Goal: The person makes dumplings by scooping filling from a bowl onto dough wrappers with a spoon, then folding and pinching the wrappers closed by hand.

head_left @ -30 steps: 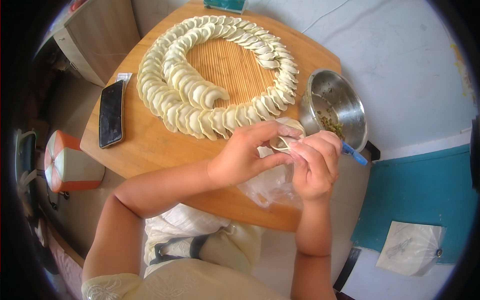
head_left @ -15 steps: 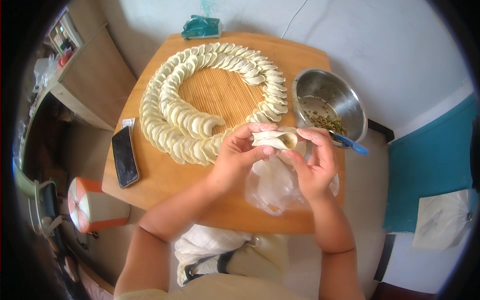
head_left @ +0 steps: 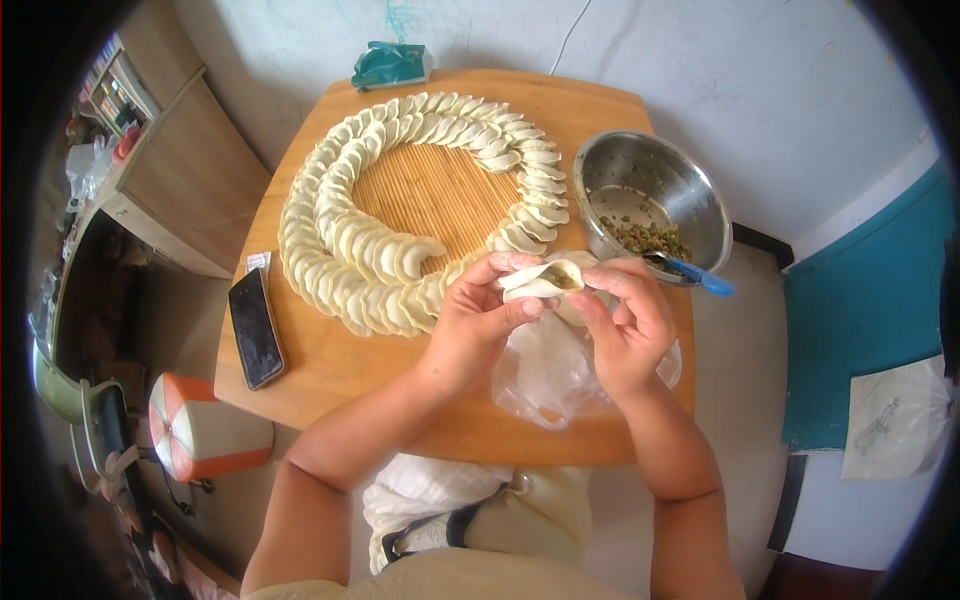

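Observation:
A half-folded dumpling (head_left: 540, 281) with filling showing at its open right end is held up over the table's front half. My left hand (head_left: 480, 305) pinches its left side between thumb and fingers. At the other end, my right hand (head_left: 628, 318) grips the wrapper's edge with thumb and fingertips. Both hands have flour on the fingertips. Just beyond them, rows of finished dumplings (head_left: 340, 290) overlap in a spiral ring on a round slatted mat (head_left: 430, 195). Under my right hand lies a clear plastic bag (head_left: 545, 375); its contents are partly hidden.
A steel bowl (head_left: 690, 190) with chopped filling and a blue-handled utensil (head_left: 705, 278) stands at the table's right edge. A phone (head_left: 256, 330) lies at the left edge, a teal packet (head_left: 390, 65) at the back. An orange and white stool (head_left: 205, 430) stands on the floor at left.
The dumpling's open end has tilted and its edges sit slightly differently, with filling more visible. Both hands keep their hold. The whole view has shifted slightly.

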Demonstrator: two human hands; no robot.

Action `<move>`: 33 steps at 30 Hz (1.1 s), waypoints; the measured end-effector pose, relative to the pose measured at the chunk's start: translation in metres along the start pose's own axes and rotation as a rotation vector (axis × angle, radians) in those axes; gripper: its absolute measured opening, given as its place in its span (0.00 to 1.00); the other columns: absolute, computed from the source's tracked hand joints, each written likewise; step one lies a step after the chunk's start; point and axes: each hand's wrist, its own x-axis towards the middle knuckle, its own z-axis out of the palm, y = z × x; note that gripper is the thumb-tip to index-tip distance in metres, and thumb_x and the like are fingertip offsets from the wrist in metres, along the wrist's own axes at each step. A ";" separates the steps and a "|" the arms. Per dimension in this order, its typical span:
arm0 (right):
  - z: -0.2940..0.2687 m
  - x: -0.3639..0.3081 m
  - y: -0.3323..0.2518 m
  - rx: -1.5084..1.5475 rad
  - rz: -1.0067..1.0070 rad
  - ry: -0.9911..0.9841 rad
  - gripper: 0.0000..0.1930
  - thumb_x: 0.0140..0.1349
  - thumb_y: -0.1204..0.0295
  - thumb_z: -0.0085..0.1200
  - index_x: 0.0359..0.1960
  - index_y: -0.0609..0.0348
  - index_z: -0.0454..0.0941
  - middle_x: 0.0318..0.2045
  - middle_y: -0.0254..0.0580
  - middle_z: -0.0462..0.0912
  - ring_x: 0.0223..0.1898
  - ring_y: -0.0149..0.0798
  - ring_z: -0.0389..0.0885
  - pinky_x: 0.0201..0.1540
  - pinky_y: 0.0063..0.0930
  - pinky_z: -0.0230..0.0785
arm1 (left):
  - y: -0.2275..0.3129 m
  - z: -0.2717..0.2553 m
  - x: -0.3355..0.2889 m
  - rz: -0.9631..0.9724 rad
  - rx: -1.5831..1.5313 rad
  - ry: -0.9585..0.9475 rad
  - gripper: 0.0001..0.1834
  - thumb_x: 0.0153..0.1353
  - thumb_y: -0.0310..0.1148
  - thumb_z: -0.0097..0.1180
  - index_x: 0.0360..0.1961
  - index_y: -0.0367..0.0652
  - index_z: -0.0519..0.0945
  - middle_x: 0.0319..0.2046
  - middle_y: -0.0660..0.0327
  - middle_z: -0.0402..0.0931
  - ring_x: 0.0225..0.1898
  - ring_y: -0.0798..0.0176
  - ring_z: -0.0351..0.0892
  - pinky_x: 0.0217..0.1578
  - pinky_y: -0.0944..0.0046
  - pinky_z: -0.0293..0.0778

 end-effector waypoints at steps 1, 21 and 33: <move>-0.001 0.000 0.001 0.001 0.003 -0.003 0.11 0.48 0.84 0.62 0.35 0.66 0.77 0.32 0.44 0.79 0.33 0.37 0.78 0.34 0.25 0.70 | 0.000 0.001 0.000 0.000 -0.002 0.004 0.18 0.54 0.19 0.59 0.47 0.43 0.74 0.40 0.62 0.78 0.41 0.68 0.77 0.42 0.69 0.72; 0.000 0.001 0.004 -0.087 -0.082 -0.045 0.11 0.46 0.83 0.63 0.34 0.64 0.80 0.29 0.41 0.78 0.31 0.39 0.75 0.32 0.27 0.67 | -0.005 0.005 -0.003 0.032 0.086 0.029 0.16 0.55 0.18 0.58 0.45 0.40 0.75 0.41 0.63 0.77 0.44 0.71 0.75 0.46 0.69 0.72; 0.004 0.006 0.002 -0.080 -0.059 -0.027 0.10 0.50 0.80 0.62 0.36 0.63 0.81 0.29 0.41 0.76 0.30 0.37 0.74 0.30 0.26 0.67 | -0.007 0.000 0.000 0.077 0.144 0.025 0.15 0.54 0.18 0.58 0.44 0.39 0.75 0.42 0.63 0.77 0.44 0.71 0.76 0.47 0.68 0.73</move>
